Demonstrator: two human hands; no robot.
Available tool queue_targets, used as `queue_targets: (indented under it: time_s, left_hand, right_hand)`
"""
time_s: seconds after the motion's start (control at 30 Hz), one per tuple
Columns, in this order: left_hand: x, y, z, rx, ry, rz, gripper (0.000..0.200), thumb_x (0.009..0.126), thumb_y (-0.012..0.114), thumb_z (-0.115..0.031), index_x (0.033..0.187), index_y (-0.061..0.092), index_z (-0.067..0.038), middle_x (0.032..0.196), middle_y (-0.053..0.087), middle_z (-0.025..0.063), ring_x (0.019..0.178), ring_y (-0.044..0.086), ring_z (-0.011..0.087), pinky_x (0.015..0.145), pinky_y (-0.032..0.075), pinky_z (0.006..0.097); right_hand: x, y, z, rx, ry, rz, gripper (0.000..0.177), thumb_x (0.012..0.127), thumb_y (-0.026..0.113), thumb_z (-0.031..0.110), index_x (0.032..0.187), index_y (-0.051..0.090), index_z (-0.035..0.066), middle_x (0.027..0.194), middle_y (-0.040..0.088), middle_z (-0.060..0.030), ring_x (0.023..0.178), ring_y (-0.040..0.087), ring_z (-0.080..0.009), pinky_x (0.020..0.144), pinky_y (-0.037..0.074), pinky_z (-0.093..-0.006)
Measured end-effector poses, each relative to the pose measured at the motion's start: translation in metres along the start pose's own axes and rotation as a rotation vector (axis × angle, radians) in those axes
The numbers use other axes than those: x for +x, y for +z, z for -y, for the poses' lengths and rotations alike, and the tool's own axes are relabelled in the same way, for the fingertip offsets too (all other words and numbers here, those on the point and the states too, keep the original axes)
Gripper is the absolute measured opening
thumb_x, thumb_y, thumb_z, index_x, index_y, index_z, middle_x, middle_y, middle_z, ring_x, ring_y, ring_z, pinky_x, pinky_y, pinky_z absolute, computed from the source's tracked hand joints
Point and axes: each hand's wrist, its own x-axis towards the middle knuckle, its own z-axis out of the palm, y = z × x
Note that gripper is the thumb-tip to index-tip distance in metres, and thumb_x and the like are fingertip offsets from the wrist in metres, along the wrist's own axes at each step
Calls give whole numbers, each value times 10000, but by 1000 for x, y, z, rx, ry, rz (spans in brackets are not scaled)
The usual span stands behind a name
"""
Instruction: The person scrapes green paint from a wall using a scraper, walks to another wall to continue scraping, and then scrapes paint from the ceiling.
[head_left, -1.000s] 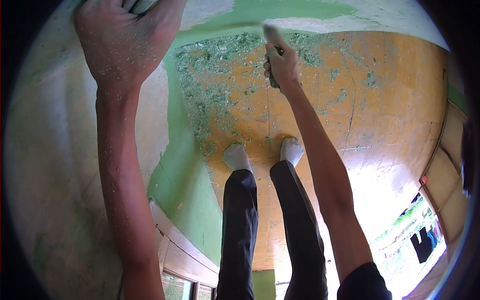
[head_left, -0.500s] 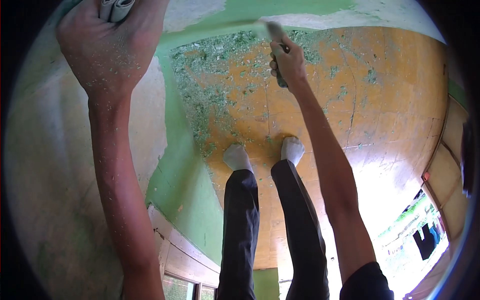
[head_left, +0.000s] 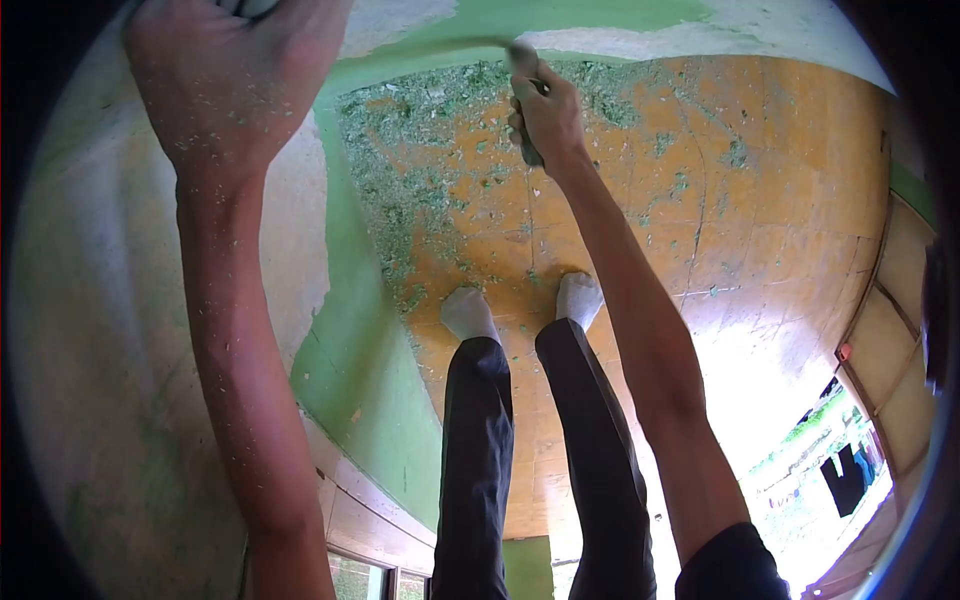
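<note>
My right hand (head_left: 552,112) is closed around the dark handle of a scraper (head_left: 528,150). The scraper's far end is blurred against the lower part of the green and white wall (head_left: 420,45). High on the left, close to the camera, my left hand (head_left: 225,90) is dusted with pale flakes. Its fingers are curled, and part of a grey rolled thing (head_left: 258,6) shows at the top edge of the view; what it is I cannot make out.
Green paint flakes (head_left: 400,190) cover the orange-brown floor (head_left: 780,190) along the wall. My feet in light socks (head_left: 468,312) stand on that floor. At left is a patchy wall with a green strip (head_left: 345,350) and a window frame (head_left: 375,515). Bright daylight enters at lower right.
My right hand and the scraper have moved a little left along the wall. My left hand has shifted slightly up and right, so less of the grey rolled thing shows.
</note>
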Motion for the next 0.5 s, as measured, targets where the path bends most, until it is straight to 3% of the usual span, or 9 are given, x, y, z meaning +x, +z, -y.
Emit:
queue_targets:
  time_s: [0.03,0.17,0.27,0.33,0.5]
  left_hand:
    - [5,-9,4,-77,-66,212,346,777,575,70,522,360,-21,493,324,-40,466,295,42,425,246,256]
    - [1,1,1,-8,-6,94,368,776,582,72,524,334,-31,492,312,-37,465,289,43,423,229,259]
    - [4,-4,-4,2,-47,100,376,777,588,69,520,333,-34,489,298,-31,461,276,47,424,219,262]
    - [11,-11,-10,-34,-41,233,385,780,585,65,518,323,-38,488,283,-28,459,261,50,423,205,271]
    - [11,-13,-5,-2,-78,234,388,779,586,55,524,310,-42,494,269,-33,460,252,50,421,194,275]
  right_hand:
    - [-12,2,11,28,-68,-3,195,882,557,145,966,567,-31,597,533,-72,454,535,-150,391,442,-313]
    - [-6,15,1,49,-39,-16,180,888,546,139,961,561,-25,593,538,-81,442,536,-155,386,434,-316]
    - [-14,13,7,54,-9,15,172,885,551,143,938,561,-20,585,539,-80,447,541,-156,390,438,-319]
    - [-14,16,17,98,-28,21,167,884,554,146,919,559,-17,583,543,-84,449,543,-157,393,438,-320]
    - [3,43,-4,101,-11,-23,160,879,548,128,932,563,-21,571,539,-76,443,532,-152,397,439,-324]
